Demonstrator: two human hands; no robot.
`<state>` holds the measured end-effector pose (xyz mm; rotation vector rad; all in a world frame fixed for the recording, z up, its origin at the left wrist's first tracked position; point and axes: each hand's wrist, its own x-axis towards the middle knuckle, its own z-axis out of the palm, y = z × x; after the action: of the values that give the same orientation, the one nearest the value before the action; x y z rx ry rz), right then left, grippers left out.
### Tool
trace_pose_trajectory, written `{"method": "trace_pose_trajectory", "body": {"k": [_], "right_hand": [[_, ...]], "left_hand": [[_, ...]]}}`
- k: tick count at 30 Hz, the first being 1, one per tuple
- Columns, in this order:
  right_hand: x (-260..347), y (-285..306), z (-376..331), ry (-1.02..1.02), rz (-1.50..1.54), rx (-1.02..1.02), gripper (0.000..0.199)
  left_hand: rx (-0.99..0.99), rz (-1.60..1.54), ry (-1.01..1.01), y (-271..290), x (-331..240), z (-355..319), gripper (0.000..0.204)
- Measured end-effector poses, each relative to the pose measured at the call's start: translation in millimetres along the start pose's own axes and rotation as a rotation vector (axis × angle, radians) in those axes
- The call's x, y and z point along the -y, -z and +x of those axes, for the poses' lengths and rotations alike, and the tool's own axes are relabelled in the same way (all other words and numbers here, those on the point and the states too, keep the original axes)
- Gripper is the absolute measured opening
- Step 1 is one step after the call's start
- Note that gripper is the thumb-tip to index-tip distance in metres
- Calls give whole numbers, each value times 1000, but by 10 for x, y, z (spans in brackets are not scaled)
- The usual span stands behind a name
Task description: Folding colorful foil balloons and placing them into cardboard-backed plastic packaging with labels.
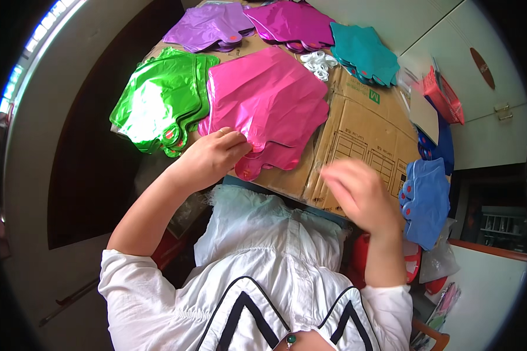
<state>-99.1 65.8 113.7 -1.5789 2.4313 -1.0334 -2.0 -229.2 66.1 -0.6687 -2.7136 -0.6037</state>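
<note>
Left hand [214,157] fingers pinch the pink foil balloon stack [266,102] at its 7 o'clock edge, steadying it; blurred right hand [360,196] seems open, empty, above the cardboard [363,126].

Pink foil balloons [263,102] beside green [158,102], purple [208,26], teal [363,52] and blue stacks [425,202].

box: flat brown cardboard box [363,131], lying under the pink foil balloons [266,102]
label: small green square [373,97] on the box's top part
</note>
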Motion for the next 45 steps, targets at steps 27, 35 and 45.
{"method": "trace_pose_trajectory", "body": {"k": [27,35,45], "right_hand": [[-157,-900,839,6,12,-123,9],[-212,-920,940,-289,163,-173,16],[-211,-771,1120,-480,74,-45,27]], "left_hand": [[27,-427,445,72,168,368,17],[-281,361,11,-92,64,116,21],[-138,253,104,-193,-51,-30,36]]}}
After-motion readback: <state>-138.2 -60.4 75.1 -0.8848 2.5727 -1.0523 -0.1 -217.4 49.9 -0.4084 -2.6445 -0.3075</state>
